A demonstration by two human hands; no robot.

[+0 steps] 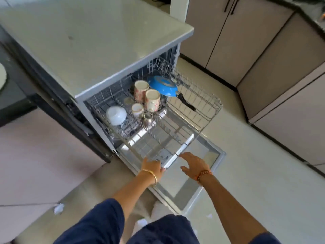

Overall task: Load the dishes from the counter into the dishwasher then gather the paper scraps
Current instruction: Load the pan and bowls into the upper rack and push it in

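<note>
Head view: dishwasher (98, 110) open, door (202, 166) dropped flat, wire rack (198, 120) pulled out over it. Left hand (152, 167) grasps the rack's front rail, fingers curled round it. Right hand (193, 166) hovers just beside the rail, fingers spread, holding nothing. Rack carries a blue pan (162, 86), two floral mugs (152, 100), a smaller cup (137, 109), a white bowl (116, 115) upside down, and a small steel vessel (147, 118). Paper scrap (59, 208) lies on the floor (246, 173), left of the person's legs.
</note>
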